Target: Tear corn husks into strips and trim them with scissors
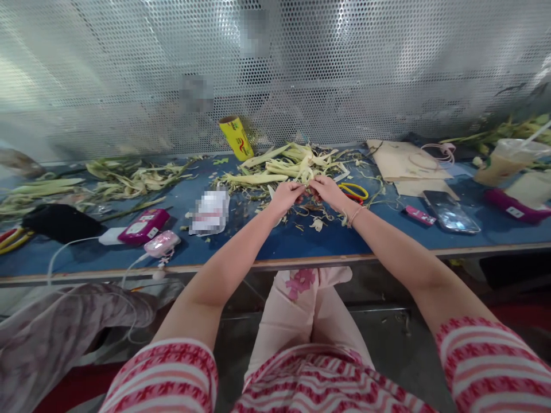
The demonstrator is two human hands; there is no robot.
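**Both hands pinch a small strip at mid-frame**

Both hands meet just above the centre of the frame: the left hand (287, 196) and right hand (327, 191) are each closed, fingertips pinched on a small piece of pale husk-like strip (306, 197) held between them, over the blue table (267, 241). It looks light, thin and limp, likely to tear along its length, so a fingertip pinch near its ends suits it. Behind lies the husk pile (288, 163); yellow-handled scissors (355, 191) sit just right.
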